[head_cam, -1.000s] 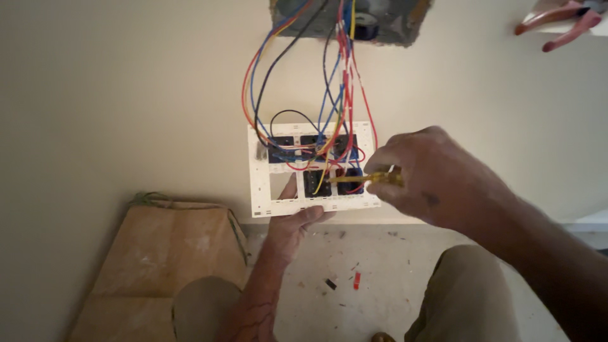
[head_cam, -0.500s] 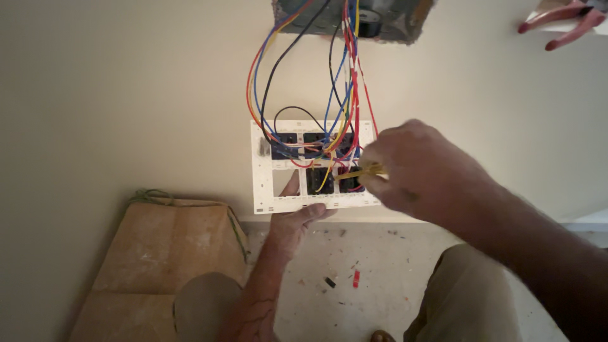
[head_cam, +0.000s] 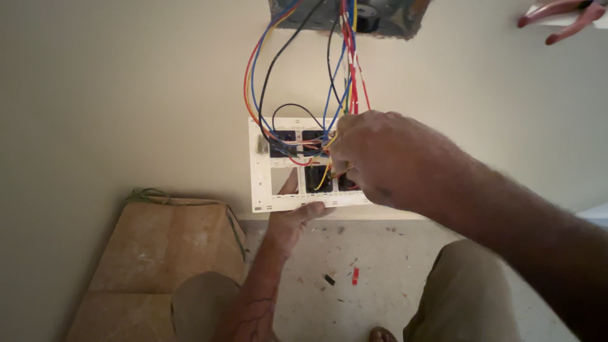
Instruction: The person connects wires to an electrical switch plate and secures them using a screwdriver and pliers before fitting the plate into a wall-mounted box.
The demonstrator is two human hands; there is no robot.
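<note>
Two hands work at a white switch frame (head_cam: 263, 183) held against the pale wall (head_cam: 126, 95); the left hand (head_cam: 294, 218) grips the frame's lower edge from below, thumb curled over the front rim and a finger showing through an empty opening behind it, so its fingers are clamped on the frame; the right hand (head_cam: 380, 158) covers the frame's right side, fingers bunched together over the dark switch modules (head_cam: 291, 140) (what they pinch is hidden by the knuckles, so I cannot tell). Coloured wires (head_cam: 256, 82), red, blue, orange, black and yellow, run down from a metal wall box (head_cam: 392, 19) at the far top into the modules. Red-handled pliers (head_cam: 557, 19) lie at the far right corner. Near left sits a cardboard box (head_cam: 158, 253) with a green cord (head_cam: 145, 193) at its far edge; wire scraps (head_cam: 354, 275) dot the speckled floor (head_cam: 392, 272) between the person's knees.
</note>
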